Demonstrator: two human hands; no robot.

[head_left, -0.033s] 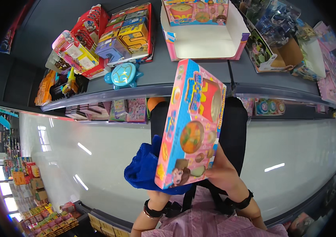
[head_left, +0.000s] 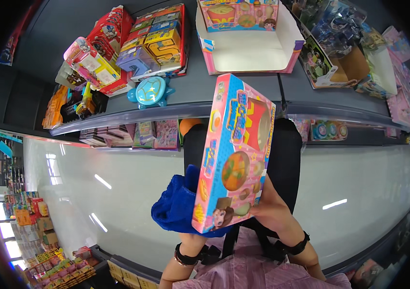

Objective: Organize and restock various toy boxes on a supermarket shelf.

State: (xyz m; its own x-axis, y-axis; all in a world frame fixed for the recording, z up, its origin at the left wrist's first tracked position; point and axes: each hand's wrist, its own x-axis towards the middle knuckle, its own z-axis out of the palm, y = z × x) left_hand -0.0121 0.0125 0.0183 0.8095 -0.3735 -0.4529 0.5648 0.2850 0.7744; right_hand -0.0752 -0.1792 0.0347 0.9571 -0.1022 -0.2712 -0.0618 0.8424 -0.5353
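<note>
A pink and blue boxed toy food set (head_left: pixel 236 144) stands tilted in front of my body, its front panel showing pictured bowls and a cartoon figure. My right hand (head_left: pixel 272 207) is closed on the box's lower right edge, partly hidden behind it. Bunched around my left hand (head_left: pixel 193 241) is a blue cloth (head_left: pixel 173 204), which lies against the lower left of the box. The cloth and box hide my left fingers; only the wrist area shows.
Beyond the box runs a grey shelf (head_left: pixel 190 94) with a white-lined display carton (head_left: pixel 248 50) holding a similar toy box at its back. A blue turtle-shaped toy (head_left: pixel 151 91) sits near the shelf edge. A black seat-like surface (head_left: pixel 286 164) lies below the box.
The toy box has turned and shifted slightly to the right at its lower end. Both hands keep nearly the same place.
</note>
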